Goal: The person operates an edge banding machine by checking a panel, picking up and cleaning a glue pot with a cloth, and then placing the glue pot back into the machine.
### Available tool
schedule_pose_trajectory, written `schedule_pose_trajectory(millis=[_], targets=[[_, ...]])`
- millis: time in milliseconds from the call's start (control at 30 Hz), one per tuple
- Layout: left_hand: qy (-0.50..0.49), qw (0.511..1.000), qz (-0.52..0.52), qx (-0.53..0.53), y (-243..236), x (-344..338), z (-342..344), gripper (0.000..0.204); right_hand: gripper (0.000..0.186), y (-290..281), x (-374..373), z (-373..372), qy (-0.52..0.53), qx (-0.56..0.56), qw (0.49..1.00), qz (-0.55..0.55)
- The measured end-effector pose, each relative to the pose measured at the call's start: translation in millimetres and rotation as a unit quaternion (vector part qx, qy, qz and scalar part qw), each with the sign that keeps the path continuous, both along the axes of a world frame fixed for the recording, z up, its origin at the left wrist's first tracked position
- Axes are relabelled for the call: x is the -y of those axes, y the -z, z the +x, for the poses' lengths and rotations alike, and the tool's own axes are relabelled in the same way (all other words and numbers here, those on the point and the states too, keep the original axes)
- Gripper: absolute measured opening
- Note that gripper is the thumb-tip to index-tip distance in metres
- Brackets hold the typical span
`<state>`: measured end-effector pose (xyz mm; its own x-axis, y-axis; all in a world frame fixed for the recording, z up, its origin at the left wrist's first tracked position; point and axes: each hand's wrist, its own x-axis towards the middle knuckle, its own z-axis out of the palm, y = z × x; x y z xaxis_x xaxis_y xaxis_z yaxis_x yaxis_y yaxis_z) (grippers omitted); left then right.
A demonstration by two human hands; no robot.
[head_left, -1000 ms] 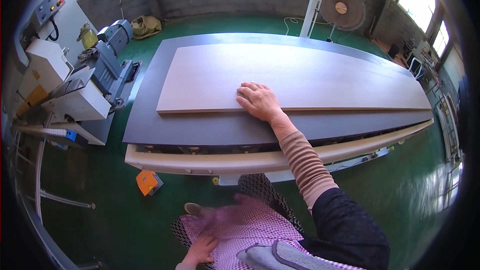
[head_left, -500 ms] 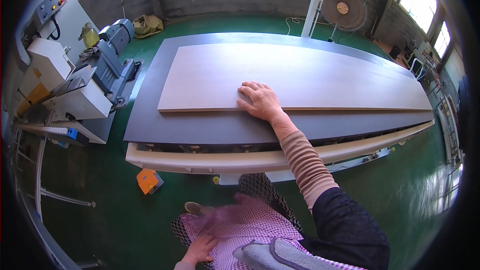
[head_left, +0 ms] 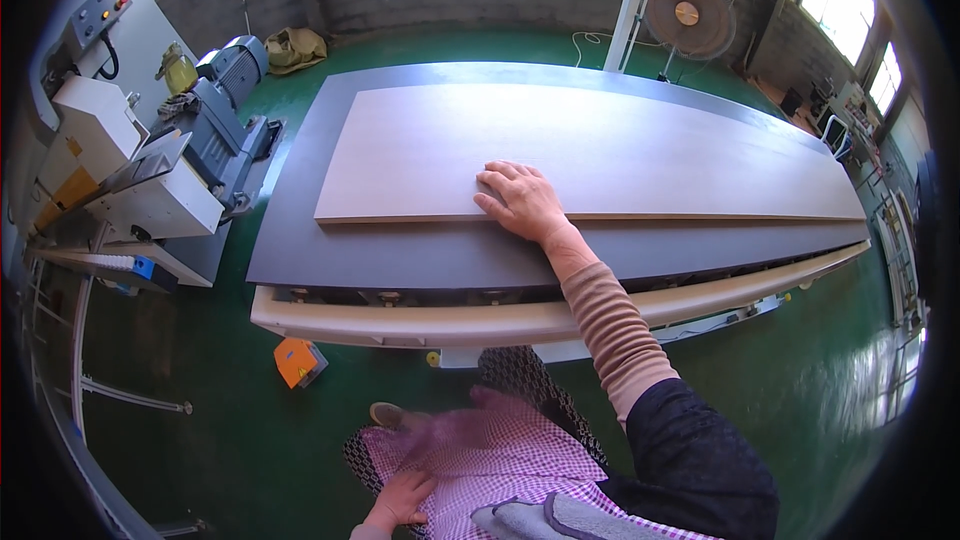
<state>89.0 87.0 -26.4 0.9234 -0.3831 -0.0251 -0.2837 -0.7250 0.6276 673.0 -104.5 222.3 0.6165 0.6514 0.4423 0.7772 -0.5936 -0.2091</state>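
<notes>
Green floor [head_left: 230, 420], right hand [head_left: 526, 203] palm-down on board [head_left: 620, 145], left hand [head_left: 404, 498] lowered

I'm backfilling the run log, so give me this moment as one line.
right hand: resting on pale board | left hand: against checked apron | pale board: flat on grey table

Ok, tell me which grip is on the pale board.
The right grip, resting on the pale board at its near edge; the left grip is against the checked apron.

The right hand [head_left: 524, 204] rests its fingers [head_left: 497, 180] on the pale board [head_left: 620, 150]; the left hand [head_left: 403, 500] touches the checked apron [head_left: 520, 470].
</notes>
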Motion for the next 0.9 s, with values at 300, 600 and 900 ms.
schedule_pose_trajectory(millis=[300,600,900], targets=[[-0.001,1.000,0.004,0.000,-4,1,3,0.098,0.055,-9,0,-3,0.003,-0.038,0.999,-0.035],[-0.005,1.000,0.001,0.012,-6,1,3,0.097,0.054,-7,-1,-3,0.010,-0.035,0.999,-0.040],[-0.009,1.000,0.003,0.012,-3,1,0,0.099,0.055,-6,-1,-4,0.014,-0.037,0.999,-0.038]])
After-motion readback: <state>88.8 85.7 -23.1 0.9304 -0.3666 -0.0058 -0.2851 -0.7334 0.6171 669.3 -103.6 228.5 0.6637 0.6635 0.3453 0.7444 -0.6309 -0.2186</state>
